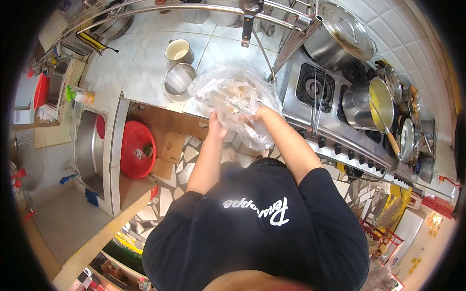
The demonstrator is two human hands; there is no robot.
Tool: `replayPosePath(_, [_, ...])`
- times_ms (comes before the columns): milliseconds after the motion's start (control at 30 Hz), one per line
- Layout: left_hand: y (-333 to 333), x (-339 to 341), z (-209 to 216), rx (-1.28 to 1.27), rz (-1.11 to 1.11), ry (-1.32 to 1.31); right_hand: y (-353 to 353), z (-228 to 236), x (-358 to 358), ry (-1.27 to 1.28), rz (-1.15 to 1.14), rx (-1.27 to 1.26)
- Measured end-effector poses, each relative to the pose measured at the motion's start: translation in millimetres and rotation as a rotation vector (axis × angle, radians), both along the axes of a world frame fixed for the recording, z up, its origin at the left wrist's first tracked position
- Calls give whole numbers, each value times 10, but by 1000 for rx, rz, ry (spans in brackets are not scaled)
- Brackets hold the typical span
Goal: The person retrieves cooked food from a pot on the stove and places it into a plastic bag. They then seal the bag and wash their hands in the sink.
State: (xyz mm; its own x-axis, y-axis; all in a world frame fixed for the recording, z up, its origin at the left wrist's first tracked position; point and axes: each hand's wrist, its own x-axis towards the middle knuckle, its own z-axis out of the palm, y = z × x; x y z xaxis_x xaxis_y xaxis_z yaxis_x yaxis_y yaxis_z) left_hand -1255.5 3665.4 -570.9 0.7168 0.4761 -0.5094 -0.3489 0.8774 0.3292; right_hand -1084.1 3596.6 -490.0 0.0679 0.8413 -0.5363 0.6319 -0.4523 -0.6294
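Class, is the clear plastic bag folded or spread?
Spread, though crumpled: the plastic bag billows out past the left hand and right hand.

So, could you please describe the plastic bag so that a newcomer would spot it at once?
Start at the steel stove on the right, then look left to the pale tiled counter. The plastic bag is at the counter's front edge, just right of the mug and metal container. Unlike those firm, round neighbours, it is crumpled and see-through.
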Motion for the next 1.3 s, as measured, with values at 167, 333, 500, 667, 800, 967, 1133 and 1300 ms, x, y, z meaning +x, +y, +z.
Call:
replayPosePath(167, [-7,97,139,-51,-6,-66,-21,-69,-122,71,139,30])
replayPosePath(333, [-3,268,257,-58,173,-183,-183,-44,-161,167,163,36])
replayPosePath(500, [-43,377,407,-124,272,-161,-324,-93,-205,129,-52,55])
replayPosePath(667, [111,270,569,-6,122,-100,-319,-194,-197,577,-419,149])
replayPosePath(800, [-9,-137,517,223,-130,51,-245,-88,-176,1222,-974,-62])
replayPosePath(967, [-327,-200,364,145,-104,23,-181,211,-284,1226,-1004,-1])
replayPosePath(1133, [-173,-195,471,85,-11,81,-398,388,-290,1323,-1099,271])
replayPosePath(1300, [-185,-188,450,-48,-52,17,-470,540,-36,1323,-1073,440])
